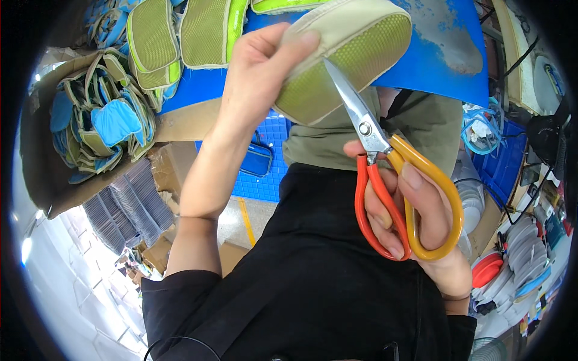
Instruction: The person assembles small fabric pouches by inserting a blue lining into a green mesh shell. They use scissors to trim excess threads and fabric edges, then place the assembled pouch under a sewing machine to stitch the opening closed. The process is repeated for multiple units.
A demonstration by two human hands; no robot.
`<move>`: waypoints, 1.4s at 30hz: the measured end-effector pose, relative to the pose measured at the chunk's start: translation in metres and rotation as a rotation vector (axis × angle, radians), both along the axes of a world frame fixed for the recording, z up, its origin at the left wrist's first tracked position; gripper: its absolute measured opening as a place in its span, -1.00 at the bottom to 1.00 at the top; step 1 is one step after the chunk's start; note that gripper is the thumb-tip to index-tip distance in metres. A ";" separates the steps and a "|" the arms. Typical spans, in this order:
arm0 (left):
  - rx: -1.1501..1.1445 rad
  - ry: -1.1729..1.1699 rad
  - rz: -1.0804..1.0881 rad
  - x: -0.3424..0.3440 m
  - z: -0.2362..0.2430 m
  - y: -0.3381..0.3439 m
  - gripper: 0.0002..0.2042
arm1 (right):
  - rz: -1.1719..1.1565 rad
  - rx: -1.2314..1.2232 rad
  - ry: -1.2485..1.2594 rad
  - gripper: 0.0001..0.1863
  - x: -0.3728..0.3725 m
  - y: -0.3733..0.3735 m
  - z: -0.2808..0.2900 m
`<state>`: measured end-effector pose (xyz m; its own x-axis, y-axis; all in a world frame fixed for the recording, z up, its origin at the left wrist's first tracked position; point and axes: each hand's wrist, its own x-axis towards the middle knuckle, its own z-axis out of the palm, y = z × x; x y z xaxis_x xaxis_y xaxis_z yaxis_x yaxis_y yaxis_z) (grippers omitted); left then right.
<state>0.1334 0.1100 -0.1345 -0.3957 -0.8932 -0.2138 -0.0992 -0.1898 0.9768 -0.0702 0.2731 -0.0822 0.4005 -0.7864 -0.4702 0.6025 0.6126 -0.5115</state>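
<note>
My left hand [253, 78] pinches the edge of a green mesh pouch [361, 54] with pale trim, thumb on top. The pouch is raised above the near edge of a blue table. In my right hand [424, 204] is a pair of scissors [355, 102] with one red and one orange handle loop. My fingers pass through the loops. The blades look closed, and their tip points up to the left, over the pouch's mesh near its trim. Whether the tip touches the pouch I cannot tell.
Several green mesh pouches [211, 33] lie on the blue table [454, 84]. A cardboard box [39, 144] at the left holds more pouches with blue linings. Below stands a blue crate [256, 186]. Thread spools [524, 259] crowd the right side.
</note>
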 end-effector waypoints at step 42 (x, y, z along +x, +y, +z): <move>-0.259 -0.036 0.135 -0.011 0.008 0.021 -0.81 | -0.090 0.022 -0.183 -0.30 0.010 0.004 -0.001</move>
